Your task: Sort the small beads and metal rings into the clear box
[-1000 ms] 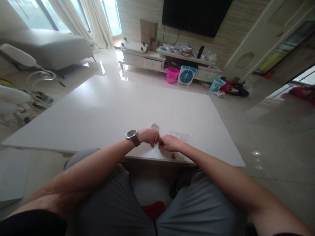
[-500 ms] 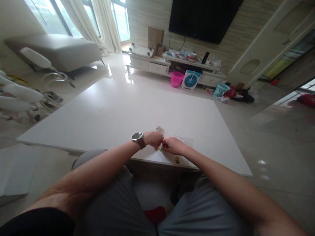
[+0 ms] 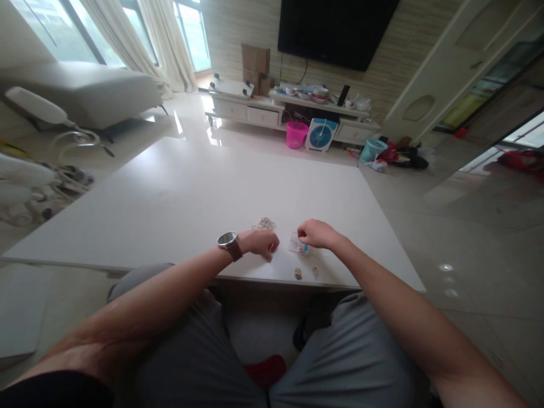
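Observation:
My left hand [image 3: 264, 242] hovers low over the white table [image 3: 221, 187], thumb and fingers curled together; anything small in them is hidden. Just beyond it lies a tangled pile of thin, pale rings or chains [image 3: 265, 222]. To its right, my right hand [image 3: 318, 233] is closed above a small clear plastic box [image 3: 294, 242], its fingertips turned down and their contents out of sight. Small blue and red pieces [image 3: 304, 249] show in the box. Near the front edge lie a small yellow-and-blue cartoon figure [image 3: 298, 274] and a little silvery piece [image 3: 315, 273].
Across the floor stands a low cabinet [image 3: 263, 117] with dishes on top. A pink basket [image 3: 296, 135], a blue fan [image 3: 321, 135] and a light-blue basket [image 3: 373, 150] stand before it. A grey sofa-like seat [image 3: 97, 93] is at the left.
My hands have come apart; the right has moved away to the right over the clear box. The red and green bits between them no longer show there. The view has shifted slightly.

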Tool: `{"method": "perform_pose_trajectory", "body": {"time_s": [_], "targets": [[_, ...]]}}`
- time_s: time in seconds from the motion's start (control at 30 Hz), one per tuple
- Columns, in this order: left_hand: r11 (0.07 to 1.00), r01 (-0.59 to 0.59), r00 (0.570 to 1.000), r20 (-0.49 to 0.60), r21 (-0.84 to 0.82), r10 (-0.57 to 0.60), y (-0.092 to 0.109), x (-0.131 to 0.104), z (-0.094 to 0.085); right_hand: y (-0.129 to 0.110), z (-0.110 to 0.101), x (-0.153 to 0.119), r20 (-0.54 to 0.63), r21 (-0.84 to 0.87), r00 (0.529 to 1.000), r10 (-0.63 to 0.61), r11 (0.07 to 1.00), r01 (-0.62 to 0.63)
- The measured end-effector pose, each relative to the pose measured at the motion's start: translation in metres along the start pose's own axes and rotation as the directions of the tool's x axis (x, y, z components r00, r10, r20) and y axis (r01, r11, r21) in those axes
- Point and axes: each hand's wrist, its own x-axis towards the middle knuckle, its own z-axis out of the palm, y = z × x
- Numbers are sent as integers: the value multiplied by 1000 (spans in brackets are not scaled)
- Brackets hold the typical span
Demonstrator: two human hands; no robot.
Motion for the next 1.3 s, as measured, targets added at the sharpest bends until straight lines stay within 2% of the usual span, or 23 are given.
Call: {"method": "perform_pose_trajectory", "body": {"time_s": [0.13,0.33,0.57,0.97,1.13,1.3], "targets": [[999,-22,999,34,-35,23,1,1,0,11,3,-1,92,15,996,-11,1000,10],[998,-26,998,55,-48,28,2,4,0,9,14,3,119,33,992,-29,999,25],[999,0,998,60,-37,2,4,1,-1,6,13,8,135,7,991,-19,1000,19],[999,-14,1000,-19,38,15,6,-5,-8,5,16,12,145,9,989,1,1000,-2],[999,-17,1000,-23,42,18,5,-6,-7,7,3,6,109,42,994,3,999,-8],[999,-31,999,-28,33,32,5,-7,-7,1,-3,0,-4,146,999,-44,988,44]]}}
